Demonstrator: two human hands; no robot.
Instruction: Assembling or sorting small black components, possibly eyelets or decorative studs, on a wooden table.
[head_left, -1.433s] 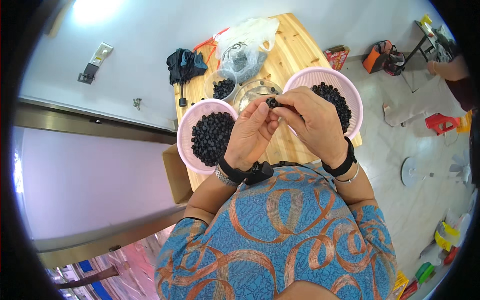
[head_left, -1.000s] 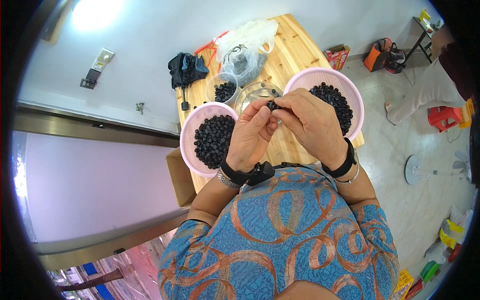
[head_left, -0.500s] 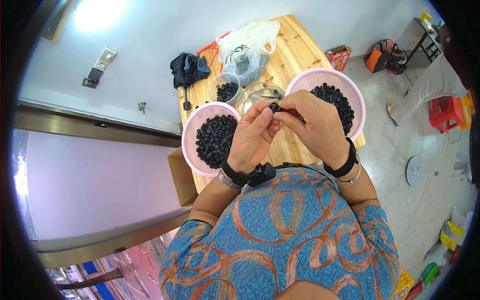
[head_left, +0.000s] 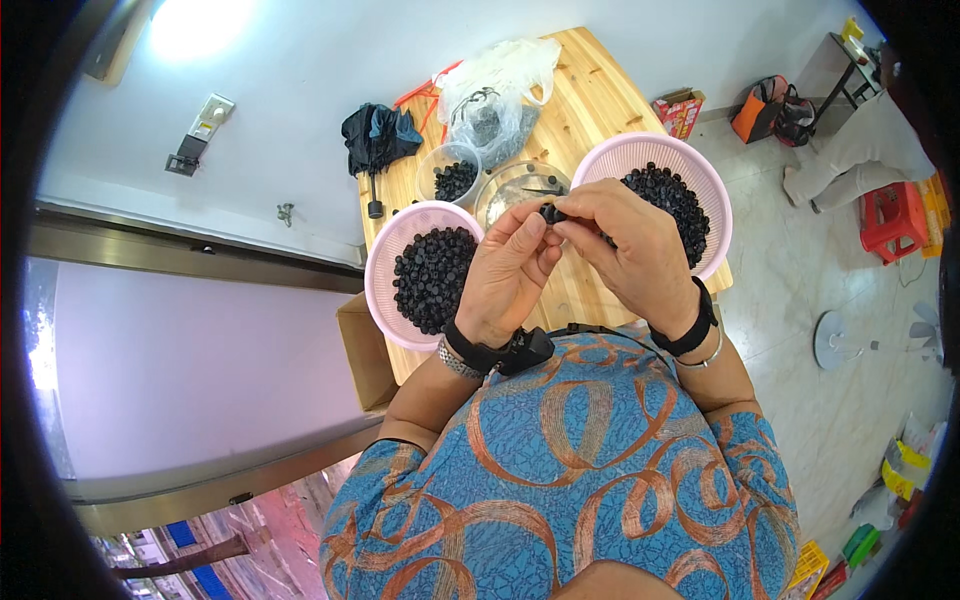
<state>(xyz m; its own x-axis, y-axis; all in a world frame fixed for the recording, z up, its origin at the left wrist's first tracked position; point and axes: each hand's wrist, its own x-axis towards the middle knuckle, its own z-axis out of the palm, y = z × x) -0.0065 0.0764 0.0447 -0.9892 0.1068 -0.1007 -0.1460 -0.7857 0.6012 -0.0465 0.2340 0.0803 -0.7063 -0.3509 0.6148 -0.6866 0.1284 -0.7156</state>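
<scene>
Between my fingertips is a small black round part (head_left: 551,213), pinched from both sides. My left hand (head_left: 508,262) grips it with thumb and forefinger, and my right hand (head_left: 632,240) closes on it from the other side. A pink basket (head_left: 383,290) heaped with small black caps (head_left: 433,282) stands left of my hands. Partly behind my right hand is a second pink basket (head_left: 716,180), holding similar black pieces (head_left: 672,200). Just beyond my fingertips sits a clear shallow dish (head_left: 497,190) with a few black bits and a thin dark pointed tool (head_left: 545,191).
On the wooden table (head_left: 600,85) are a clear tub (head_left: 432,165) of black pieces and plastic bags (head_left: 500,75). A folded umbrella (head_left: 378,140) lies at its left edge. A cardboard box (head_left: 362,350) stands below left. At right are a person's legs (head_left: 870,150) and a red stool (head_left: 893,222).
My hands keep their pinch on the small black part, with barely any shift. The person at the far right has moved their legs.
</scene>
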